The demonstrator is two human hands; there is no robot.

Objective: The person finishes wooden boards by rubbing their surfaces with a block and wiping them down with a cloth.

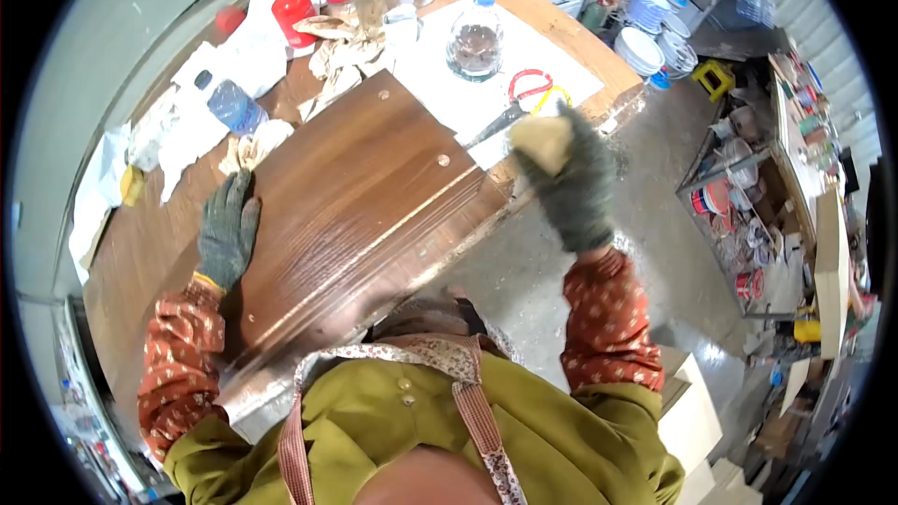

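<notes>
A brown wood-grained panel (360, 187) with small round marks near its corners lies slantwise on the workbench. My left hand (227, 236), in a dark green glove, rests flat at the panel's left edge with its fingers stretched out. Beyond the panel's right end, my right hand (578, 189), gloved alike, is raised and grips a pale yellow, sponge-like pad (541, 144). Motion smears that hand somewhat, and the pad's exact kind is unclear. Close by on white paper lies a pair of scissors (529, 92) with red and yellow handles.
A blue-capped clear bottle (475, 42) stands on the paper. Crumpled rags (341, 58), a red-lidded container (295, 19) and a tilted bottle (236, 107) crowd the bench's far side. White buckets (640, 49) and a cluttered shelf (739, 187) are across the floor at right.
</notes>
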